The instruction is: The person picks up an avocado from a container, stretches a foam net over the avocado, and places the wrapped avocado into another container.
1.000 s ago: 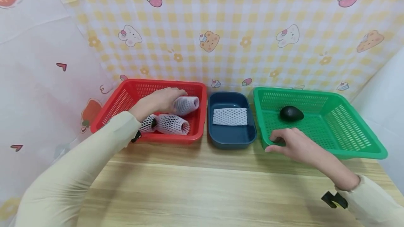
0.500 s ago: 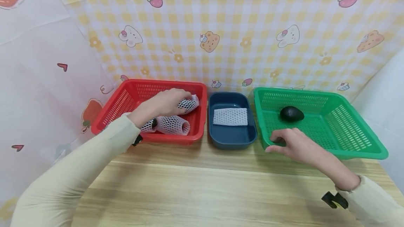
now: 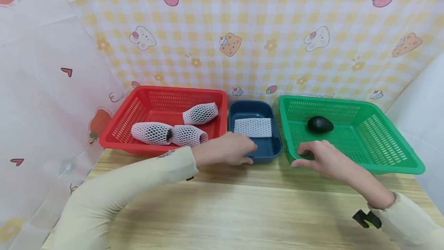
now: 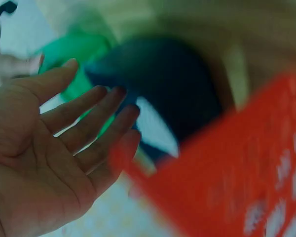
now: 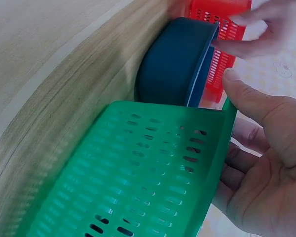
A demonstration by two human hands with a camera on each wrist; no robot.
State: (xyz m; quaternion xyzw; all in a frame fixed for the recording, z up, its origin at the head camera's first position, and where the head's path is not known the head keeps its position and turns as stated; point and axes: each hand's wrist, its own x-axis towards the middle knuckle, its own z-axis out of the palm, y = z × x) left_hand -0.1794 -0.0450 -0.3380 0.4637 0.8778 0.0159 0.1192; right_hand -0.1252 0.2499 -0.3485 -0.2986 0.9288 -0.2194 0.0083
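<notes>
My left hand hovers over the near left corner of the dark blue bin. In the left wrist view its palm faces the camera, fingers extended and holding nothing. A flat white foam net sleeve lies inside that bin. My right hand grips the near left corner of the green basket; the right wrist view puts the thumb outside the rim and the other fingers inside. A single dark avocado rests in this basket.
A red basket to the left holds three white foam net sleeves, with something dark showing inside them. The red basket, blue bin and green basket stand side by side on a wooden table. A patterned cloth hangs behind.
My left hand has let go of a netted piece in the red basket's far right part and moved right and nearer, over the blue bin. My right hand has stayed on the green basket.
</notes>
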